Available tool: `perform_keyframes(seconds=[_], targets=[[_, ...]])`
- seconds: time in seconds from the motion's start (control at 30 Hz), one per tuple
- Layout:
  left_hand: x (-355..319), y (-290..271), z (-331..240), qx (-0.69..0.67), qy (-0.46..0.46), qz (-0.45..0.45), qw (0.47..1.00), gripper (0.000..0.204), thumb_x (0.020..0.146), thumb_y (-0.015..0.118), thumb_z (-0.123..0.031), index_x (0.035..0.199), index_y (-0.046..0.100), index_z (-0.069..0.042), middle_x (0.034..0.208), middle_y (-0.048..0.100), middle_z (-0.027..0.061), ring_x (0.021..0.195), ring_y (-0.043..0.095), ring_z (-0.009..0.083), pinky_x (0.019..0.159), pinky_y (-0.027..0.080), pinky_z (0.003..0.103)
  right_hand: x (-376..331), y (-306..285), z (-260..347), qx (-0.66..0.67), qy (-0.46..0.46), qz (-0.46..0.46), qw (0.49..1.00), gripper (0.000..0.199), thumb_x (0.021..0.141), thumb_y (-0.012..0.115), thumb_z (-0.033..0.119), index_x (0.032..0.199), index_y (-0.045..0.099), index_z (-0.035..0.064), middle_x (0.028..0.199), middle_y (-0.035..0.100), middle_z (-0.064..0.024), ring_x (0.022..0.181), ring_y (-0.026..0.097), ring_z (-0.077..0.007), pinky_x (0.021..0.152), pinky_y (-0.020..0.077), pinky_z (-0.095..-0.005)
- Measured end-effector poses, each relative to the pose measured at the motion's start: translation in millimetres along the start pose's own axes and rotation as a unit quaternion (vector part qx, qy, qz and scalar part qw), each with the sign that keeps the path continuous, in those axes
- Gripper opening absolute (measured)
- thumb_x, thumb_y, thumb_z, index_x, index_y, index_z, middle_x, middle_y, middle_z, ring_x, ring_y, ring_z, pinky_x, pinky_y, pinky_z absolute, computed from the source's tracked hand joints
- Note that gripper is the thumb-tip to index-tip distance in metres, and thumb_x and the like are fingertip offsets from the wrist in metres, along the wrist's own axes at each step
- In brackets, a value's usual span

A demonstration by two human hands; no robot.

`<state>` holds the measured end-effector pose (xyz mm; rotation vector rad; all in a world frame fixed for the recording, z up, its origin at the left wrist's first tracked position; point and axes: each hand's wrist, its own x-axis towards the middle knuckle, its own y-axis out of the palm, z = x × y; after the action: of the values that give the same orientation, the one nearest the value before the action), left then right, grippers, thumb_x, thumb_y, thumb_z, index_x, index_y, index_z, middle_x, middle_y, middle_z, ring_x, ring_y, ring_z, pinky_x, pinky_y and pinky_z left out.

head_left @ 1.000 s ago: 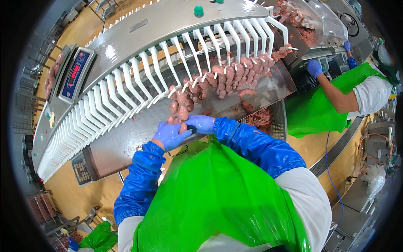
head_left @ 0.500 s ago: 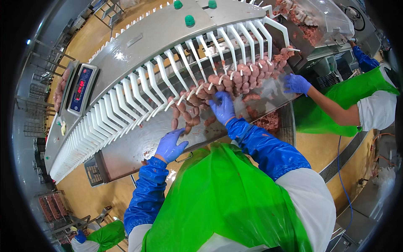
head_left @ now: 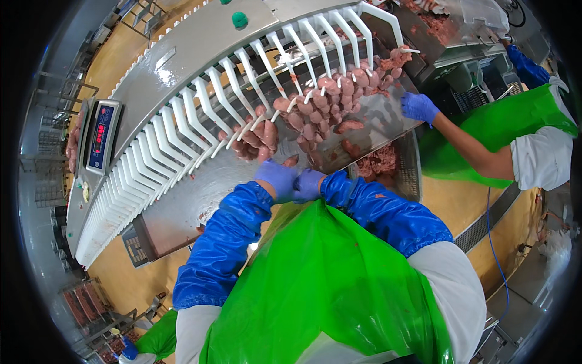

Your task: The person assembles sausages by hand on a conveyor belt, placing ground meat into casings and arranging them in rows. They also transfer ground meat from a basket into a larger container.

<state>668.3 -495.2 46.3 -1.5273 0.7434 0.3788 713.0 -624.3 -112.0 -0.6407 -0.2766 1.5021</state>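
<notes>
My left hand (head_left: 277,180) and my right hand (head_left: 307,184), both in purple gloves, meet at the near edge of the metal tray (head_left: 176,209), just before my green apron. Their fingers are closed against each other; anything between them is hidden. Beyond them, linked pink sausages (head_left: 312,112) hang in bunches from the white hooks (head_left: 209,109). A separate bunch of sausages (head_left: 260,138) hangs slightly left, above my left hand. A small meat piece (head_left: 291,161) lies in the tray beside my fingers.
A crate of minced meat (head_left: 379,164) stands below the tray on the right. A co-worker's gloved hand (head_left: 419,108) is at the tray's right end. A scale (head_left: 103,136) sits far left on the metal rack top. Loose meat (head_left: 350,147) lies in the tray.
My hands have left the hanging sausages and come together near my apron. The left sausage strand, which dangled loosely, now hangs bunched on the hooks. The view and rack have shifted slightly.
</notes>
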Motion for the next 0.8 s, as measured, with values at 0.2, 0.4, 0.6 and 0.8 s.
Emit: perform_keyframes(seconds=[0.2,0.4,0.6,0.8], targets=[[-39.2,14.5,65.0,0.143,0.024,-0.142,0.979,0.049,0.082,0.063,-0.055,0.095,0.074,-0.01,0.089,0.071,0.0119,0.088,0.069,0.0302,0.087,0.048,0.043,-43.3,-18.5,-35.4,-0.108,0.08,0.023,0.991,0.028,0.079,0.059,0.036,0.098,0.066,0.0161,0.091,0.069,-0.016,0.088,0.067,-0.0373,0.08,0.0513,-0.0482],[-44.2,-7.3,55.7,0.037,-0.092,0.029,0.995,0.062,0.08,0.068,-0.054,0.126,0.059,-0.012,0.118,0.066,0.0119,0.113,0.061,0.0304,0.098,0.043,0.042,-36.8,-73.4,-32.8,-0.053,0.089,-0.034,0.994,0.027,0.084,0.057,0.033,0.097,0.063,0.0108,0.089,0.067,-0.0188,0.087,0.065,-0.0395,0.08,0.0508,-0.046],[6.8,38.0,43.8,-0.302,0.052,-0.165,0.937,0.055,0.082,0.073,-0.039,0.127,0.06,-0.009,0.117,0.065,0.0107,0.107,0.063,0.0225,0.089,0.049,0.038,-49.8,-143.6,64.4,0.199,-0.103,-0.031,0.974,0.03,0.091,0.057,0.025,0.11,0.061,0.0019,0.105,0.068,-0.0121,0.095,0.065,-0.0241,0.087,0.0505,-0.0369],[-9.2,35.4,47.3,-0.695,0.043,-0.104,0.711,0.03,0.085,0.073,-0.02,0.109,0.069,-0.002,0.085,0.069,0.0039,0.075,0.063,0.0125,0.07,0.052,0.03,-59.2,-167.0,72.9,0.283,0.042,-0.054,0.957,0.026,0.093,0.053,0.013,0.118,0.055,0.0063,0.104,0.062,-0.0041,0.088,0.056,-0.0101,0.072,0.0483,-0.0286]])
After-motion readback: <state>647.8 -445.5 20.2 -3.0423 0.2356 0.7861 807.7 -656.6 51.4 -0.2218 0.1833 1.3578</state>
